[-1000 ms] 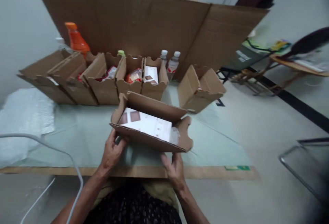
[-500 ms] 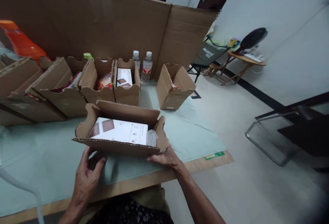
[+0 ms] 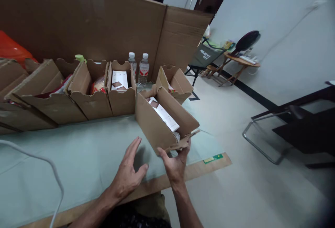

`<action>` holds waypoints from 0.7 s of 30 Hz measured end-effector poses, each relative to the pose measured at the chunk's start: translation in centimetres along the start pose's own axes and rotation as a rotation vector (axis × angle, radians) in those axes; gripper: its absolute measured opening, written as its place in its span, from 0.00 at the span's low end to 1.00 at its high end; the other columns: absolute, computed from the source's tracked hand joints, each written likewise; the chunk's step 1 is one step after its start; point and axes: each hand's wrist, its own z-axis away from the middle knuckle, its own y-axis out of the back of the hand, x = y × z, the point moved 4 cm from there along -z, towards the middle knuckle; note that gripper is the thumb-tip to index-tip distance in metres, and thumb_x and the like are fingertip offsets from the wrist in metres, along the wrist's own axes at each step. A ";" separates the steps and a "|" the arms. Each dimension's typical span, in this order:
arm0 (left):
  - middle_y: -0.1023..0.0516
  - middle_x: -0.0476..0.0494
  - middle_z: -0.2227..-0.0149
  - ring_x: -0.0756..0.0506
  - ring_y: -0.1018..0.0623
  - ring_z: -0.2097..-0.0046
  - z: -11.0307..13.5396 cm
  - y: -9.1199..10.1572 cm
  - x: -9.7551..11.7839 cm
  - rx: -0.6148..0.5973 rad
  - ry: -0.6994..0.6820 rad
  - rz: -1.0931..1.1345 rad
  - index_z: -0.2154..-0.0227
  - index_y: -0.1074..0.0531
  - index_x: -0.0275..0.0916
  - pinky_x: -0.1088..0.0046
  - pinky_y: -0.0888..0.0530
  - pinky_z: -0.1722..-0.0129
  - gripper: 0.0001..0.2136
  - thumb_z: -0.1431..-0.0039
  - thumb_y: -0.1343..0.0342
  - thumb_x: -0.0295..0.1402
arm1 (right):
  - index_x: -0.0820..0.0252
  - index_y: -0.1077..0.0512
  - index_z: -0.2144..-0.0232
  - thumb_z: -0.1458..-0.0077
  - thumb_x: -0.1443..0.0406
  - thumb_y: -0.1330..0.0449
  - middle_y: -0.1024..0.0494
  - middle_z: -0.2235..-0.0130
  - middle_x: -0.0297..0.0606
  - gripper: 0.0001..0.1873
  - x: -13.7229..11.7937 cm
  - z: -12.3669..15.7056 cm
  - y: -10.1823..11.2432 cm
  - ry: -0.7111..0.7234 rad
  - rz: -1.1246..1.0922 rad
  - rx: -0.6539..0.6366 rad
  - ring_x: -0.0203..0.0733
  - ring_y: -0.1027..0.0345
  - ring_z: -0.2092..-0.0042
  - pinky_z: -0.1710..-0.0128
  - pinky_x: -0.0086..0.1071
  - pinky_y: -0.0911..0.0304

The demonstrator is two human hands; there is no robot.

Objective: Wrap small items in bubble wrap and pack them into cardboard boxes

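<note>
An open-topped cardboard box (image 3: 157, 125) stands at an angle on the table's right part, its near end toward me. Inside it lie a white carton (image 3: 164, 116) with brown squares printed on it and a clear plastic item (image 3: 177, 136). My right hand (image 3: 175, 165) grips the near end of this box, thumb on the left and fingers round the right corner. Left of it, my left hand (image 3: 129, 170) hovers over the cloth, fingers stretched out and thumb apart, touching nothing.
Several cardboard boxes (image 3: 90, 105) with goods inside line the back left. Another box (image 3: 180, 93) stands behind the held one. Two water bottles (image 3: 143, 71) stand before a tall cardboard panel (image 3: 104, 25). A white cable (image 3: 49, 161) crosses the cloth at left.
The box with the white carton has turned from crosswise to lengthwise and moved right, toward the box at the back. My left hand has moved right. The view has shifted slightly.
</note>
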 end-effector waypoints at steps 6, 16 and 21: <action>0.49 0.33 0.26 0.30 0.46 0.26 -3.0 -2.2 0.9 -0.102 -0.062 0.118 0.28 0.49 0.46 0.42 0.41 0.32 0.40 0.40 0.39 0.41 | 0.50 0.60 0.27 0.37 0.53 0.40 0.52 0.27 0.54 0.45 -2.1 0.5 -2.1 -0.059 -0.111 -0.070 0.56 0.38 0.34 0.39 0.54 0.33; 0.42 0.36 0.28 0.31 0.39 0.29 -1.7 -2.5 1.4 0.003 -0.085 0.079 0.30 0.45 0.50 0.42 0.36 0.34 0.39 0.44 0.40 0.31 | 0.49 0.52 0.29 0.35 0.58 0.41 0.42 0.30 0.52 0.38 -0.5 2.2 0.2 -0.063 -0.065 -0.064 0.53 0.29 0.41 0.46 0.49 0.25; 0.39 0.36 0.29 0.32 0.37 0.30 -3.1 -1.9 0.9 -0.002 -0.067 0.075 0.30 0.43 0.48 0.44 0.35 0.34 0.37 0.43 0.40 0.32 | 0.48 0.54 0.28 0.36 0.60 0.40 0.44 0.30 0.53 0.40 -0.1 2.7 -0.5 -0.049 -0.048 -0.089 0.54 0.28 0.41 0.46 0.51 0.26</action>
